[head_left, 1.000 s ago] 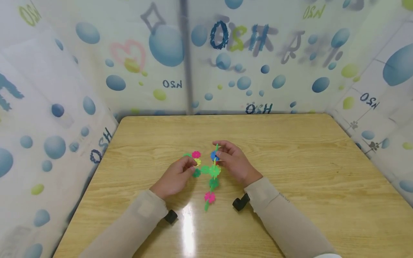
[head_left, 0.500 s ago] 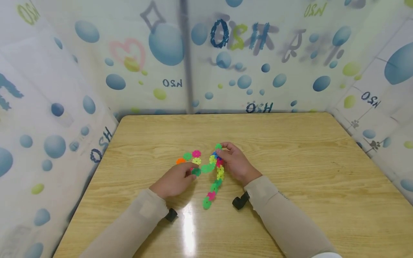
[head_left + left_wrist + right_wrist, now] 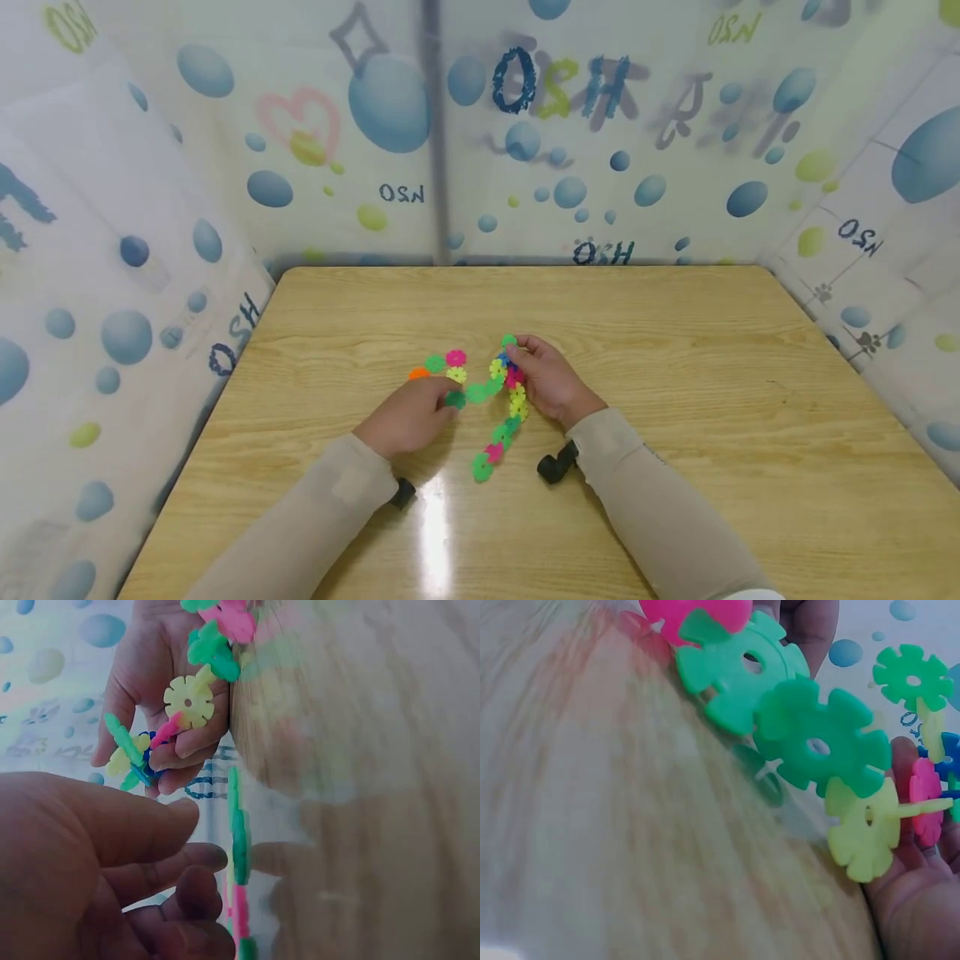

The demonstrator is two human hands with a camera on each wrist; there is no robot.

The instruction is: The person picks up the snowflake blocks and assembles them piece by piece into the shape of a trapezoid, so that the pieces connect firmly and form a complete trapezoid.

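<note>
My right hand (image 3: 551, 379) pinches the blue disc (image 3: 503, 359) of a chain of interlocking plastic flower discs. From that grip, a strand with yellow discs (image 3: 518, 408) and a pink disc (image 3: 493, 452) hangs toward me, ending in a green disc (image 3: 482, 467). Another branch with a yellow disc (image 3: 498, 369) and light green discs (image 3: 476, 393) points left. My left hand (image 3: 405, 412) has loosely bent fingers beside a dark green disc (image 3: 455, 400). In the left wrist view, green discs (image 3: 240, 847) stand edge-on near those fingertips, with nothing visibly pinched.
Beyond the left hand lie a pink disc (image 3: 456, 357), a green disc (image 3: 436, 363) and an orange disc (image 3: 419, 374) on the wooden table (image 3: 675, 350). Whether they all link to the chain cannot be told. A printed wall (image 3: 525, 200) borders the table's far edge.
The chain in my right hand has turned from mostly edge-on to showing its disc faces, and its strand now curves rightward. My left hand has eased slightly lower, uncovering the orange disc.
</note>
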